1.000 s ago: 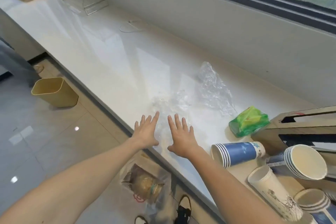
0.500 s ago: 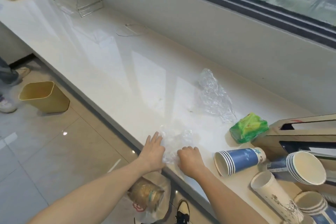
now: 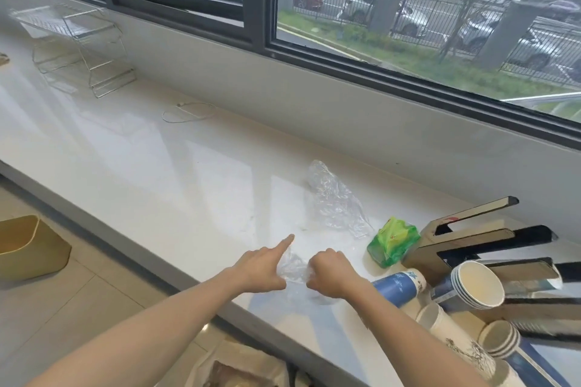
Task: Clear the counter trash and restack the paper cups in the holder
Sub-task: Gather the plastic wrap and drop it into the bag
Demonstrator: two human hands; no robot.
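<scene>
A crumpled clear plastic wrap (image 3: 294, 269) lies near the counter's front edge, bunched between my two hands. My right hand (image 3: 330, 272) is a fist closed on its right side. My left hand (image 3: 262, 264) presses its left side, index finger pointing out. A second clear plastic wrap (image 3: 333, 201) lies farther back. A green packet (image 3: 393, 240) sits beside the wooden cup holder (image 3: 465, 245). Stacks of blue paper cups (image 3: 397, 286) and white paper cups (image 3: 478, 284) lie tipped at the right.
The white counter (image 3: 157, 166) runs along a window wall. A clear acrylic rack (image 3: 78, 50) and a thin white cable (image 3: 188, 111) sit far left. A tan bin (image 3: 30, 247) stands on the floor; a bag of trash (image 3: 239, 367) lies below the counter edge.
My hands drew the flat plastic wrap toward the counter edge and bunched it up. My right hand closed into a fist on it. The view tilted up toward the window.
</scene>
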